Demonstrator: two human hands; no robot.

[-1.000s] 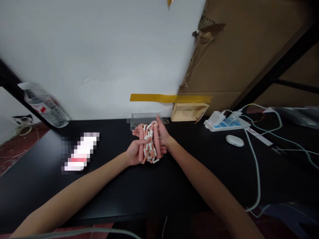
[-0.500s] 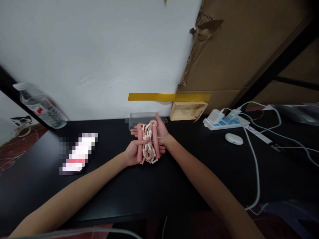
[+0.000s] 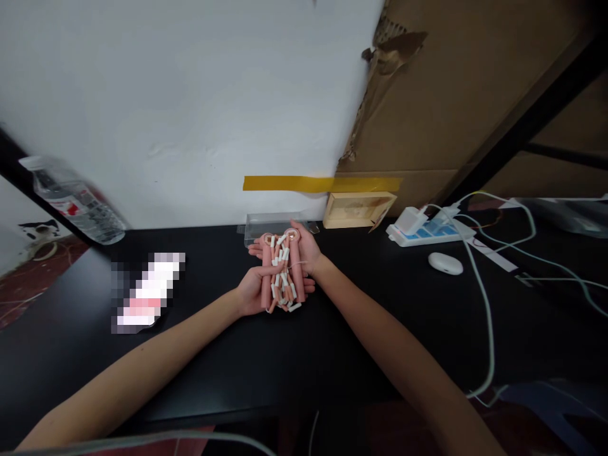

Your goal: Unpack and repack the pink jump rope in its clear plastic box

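A beaded jump rope [image 3: 284,285] with white and pink segments lies bundled between its two pink handles [image 3: 266,278]. My left hand [image 3: 251,290] holds the bundle from the left, its thumb laid across the handle and onto the beads. On the other side my right hand [image 3: 307,251] cradles the rope, with the palm beside the right handle and the thumb pointing up near its top end. Fingers of both hands pass beneath the bundle, and their middle parts are hidden by it. Just behind the hands, a clear plastic box [image 3: 266,223] rests on the black table [image 3: 199,380].
A light wooden box [image 3: 354,210] stands by the wall, left of a power strip [image 3: 430,235] with chargers and trailing cables. A white earbud case [image 3: 445,263] sits nearby. At left are a blurred-out phone-like item [image 3: 149,291] and a plastic bottle [image 3: 78,206].
My right thumb has tipped slightly left, toward the handle's top. The rope and my left hand look almost the same, and the whole view has shifted a little.
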